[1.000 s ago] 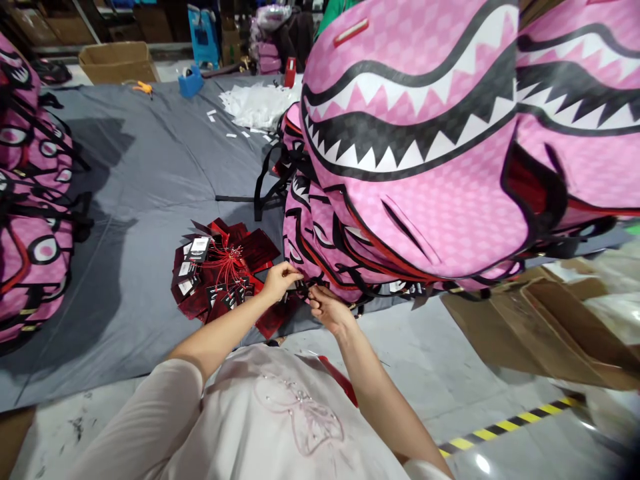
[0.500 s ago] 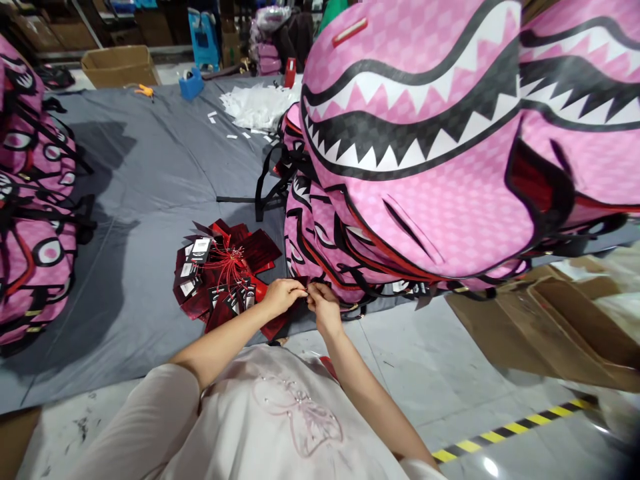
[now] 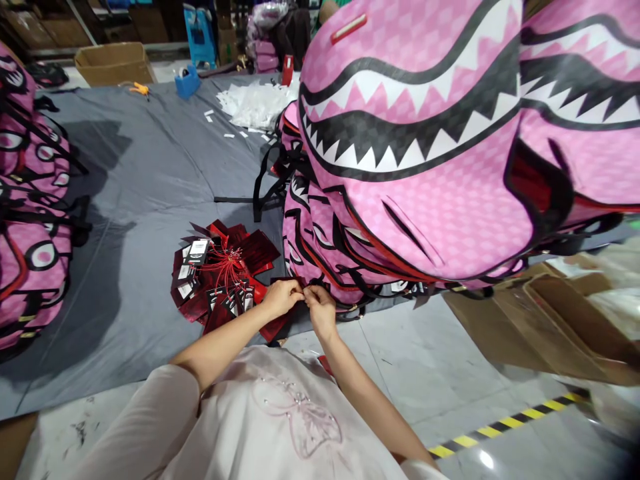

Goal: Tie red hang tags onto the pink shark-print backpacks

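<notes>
My left hand [image 3: 283, 297] and my right hand [image 3: 320, 309] meet fingertip to fingertip at the lower edge of a stack of pink backpacks [image 3: 325, 247]. Both are closed in a pinch. A dark hang tag [image 3: 291, 281] shows just behind my left fingers; whatever thin piece lies between the fingertips is too small to make out. Left of my hands, a fanned bunch of dark red and black hang tags [image 3: 263, 248] with red strings [image 3: 231, 265] lies on the grey cloth. A large pink backpack with a toothed-mouth print [image 3: 400, 193] rests on top of the stack.
More pink backpacks [image 3: 37, 267] stand at the left on the grey table cloth [image 3: 150, 173]. Farther back are white slips [image 3: 253, 103], a blue tape dispenser [image 3: 187, 83] and an orange tool [image 3: 139, 89]. An open cardboard box [image 3: 545, 327] sits on the floor at right.
My hands stay pinched together at the same spot by the backpacks, with only a small shift of the fingers. The whole view has moved slightly.
</notes>
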Demonstrator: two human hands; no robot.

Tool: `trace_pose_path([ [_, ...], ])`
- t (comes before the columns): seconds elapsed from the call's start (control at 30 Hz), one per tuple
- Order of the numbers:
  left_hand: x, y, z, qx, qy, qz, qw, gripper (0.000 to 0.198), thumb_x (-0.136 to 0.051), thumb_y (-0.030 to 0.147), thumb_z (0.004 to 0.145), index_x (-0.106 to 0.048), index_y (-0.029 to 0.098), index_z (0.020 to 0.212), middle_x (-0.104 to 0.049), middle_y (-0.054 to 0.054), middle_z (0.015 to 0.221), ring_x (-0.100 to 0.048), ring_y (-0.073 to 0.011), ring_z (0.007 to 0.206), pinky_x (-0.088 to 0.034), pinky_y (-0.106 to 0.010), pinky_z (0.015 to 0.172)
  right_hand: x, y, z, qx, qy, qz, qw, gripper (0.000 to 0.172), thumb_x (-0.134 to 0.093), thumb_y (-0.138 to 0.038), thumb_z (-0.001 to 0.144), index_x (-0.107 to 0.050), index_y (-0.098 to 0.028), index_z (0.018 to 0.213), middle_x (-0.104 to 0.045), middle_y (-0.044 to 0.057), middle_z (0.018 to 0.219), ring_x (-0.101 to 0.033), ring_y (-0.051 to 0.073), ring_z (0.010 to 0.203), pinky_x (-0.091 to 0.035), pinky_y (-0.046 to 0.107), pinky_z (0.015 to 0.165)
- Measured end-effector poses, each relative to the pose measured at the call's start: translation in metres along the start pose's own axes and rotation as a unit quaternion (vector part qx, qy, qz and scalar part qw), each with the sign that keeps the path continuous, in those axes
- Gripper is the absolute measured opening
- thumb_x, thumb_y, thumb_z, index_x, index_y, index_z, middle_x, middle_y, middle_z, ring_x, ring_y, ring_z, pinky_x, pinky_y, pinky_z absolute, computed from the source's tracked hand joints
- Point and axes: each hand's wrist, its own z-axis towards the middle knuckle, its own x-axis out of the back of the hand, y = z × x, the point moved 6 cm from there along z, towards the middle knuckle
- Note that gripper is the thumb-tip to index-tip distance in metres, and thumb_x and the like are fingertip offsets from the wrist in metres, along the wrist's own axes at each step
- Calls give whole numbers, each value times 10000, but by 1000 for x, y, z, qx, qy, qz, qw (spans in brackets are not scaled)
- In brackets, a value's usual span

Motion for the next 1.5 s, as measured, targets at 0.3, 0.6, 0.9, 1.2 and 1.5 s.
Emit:
trace_pose_path([
  [0.3,-12,-14,-1,-32,12,-91,995,217,-511,366,798,-605,177,745,-637,-11,665,-568,-148,638,-411,-237,629,-2,-22,-5,61,53,-32,996,285,-571,-460,845,-615,-195,750,-622,9,753,-572,163,701,-490,298,670],
  [0.6,-41,12,25,-5,49,-116,992,280,-585,512,658,-521,255,568,-469,30,463,-567,-230,516,-441,-326,465,10,-46,-15,90,92,-28,991,308,-563,-378,943,-592,-194,1188,-578,75,1233,-596,214,1037,-532,398,879],
  [0.9,-24,-12,13,-40,83,-71,993,198,-521,368,738,-554,218,613,-567,19,564,-578,-182,593,-469,-296,618,-3,-14,-4,77,80,-13,994,239,-637,-407,836,-657,-170,815,-643,41,874,-600,193,839,-490,353,792],
  [1.2,-16,-12,-1,13,74,-67,995,110,-515,161,749,-610,183,697,-655,-2,708,-591,-151,697,-420,-239,681,0,4,2,71,43,14,996,245,-631,-459,681,-658,-217,703,-656,42,771,-602,241,795,-447,347,796],
  [1.5,-16,-7,-6,32,76,-58,995,139,-533,157,748,-655,187,807,-676,1,718,-609,-142,665,-406,-226,637,5,7,-1,43,58,0,997,309,-644,-499,662,-676,-202,742,-687,60,816,-620,249,828,-457,366,840],
])
